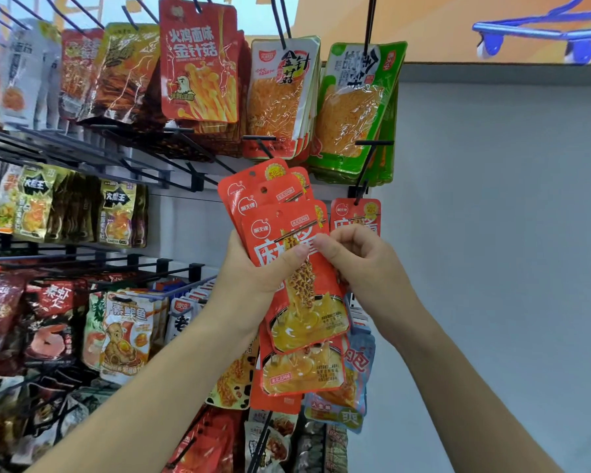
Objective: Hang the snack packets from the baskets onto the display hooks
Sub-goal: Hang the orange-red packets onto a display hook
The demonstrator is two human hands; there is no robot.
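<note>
Your left grip (253,281) held fanned red-orange foil snack packets (280,220); right grip (365,257) pinched the front one; tugging risked spilling others.

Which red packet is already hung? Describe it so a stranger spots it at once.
Go to the right end of the display rack, beside the grey wall. Below the green packets, a black hook carries one red packet, just above the right hand. It hangs alone there, and matches the red stack gripped in the left hand.
</note>
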